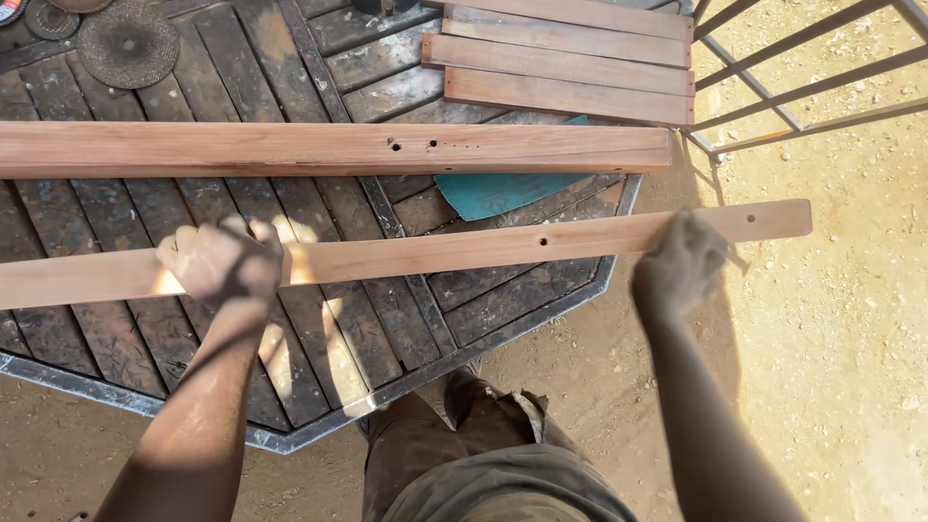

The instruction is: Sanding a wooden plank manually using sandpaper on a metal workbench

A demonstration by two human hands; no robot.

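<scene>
A long, thin wooden slat [454, 253] with small drilled holes runs across the view above a dark slatted metal table [503, 333]. My left hand [224, 261] grips the slat near its left part. My right hand [681, 263] holds it near its right end, which juts past the table's edge. A thicker wooden beam [329, 149] lies on the table just beyond the slat, parallel to it.
Several wooden boards [565, 58] are stacked at the table's far right. A teal sheet of sandpaper [493, 193] lies under the beam. Round grinding discs [128, 43] sit at the far left. A metal frame [793, 87] stands on sandy ground to the right.
</scene>
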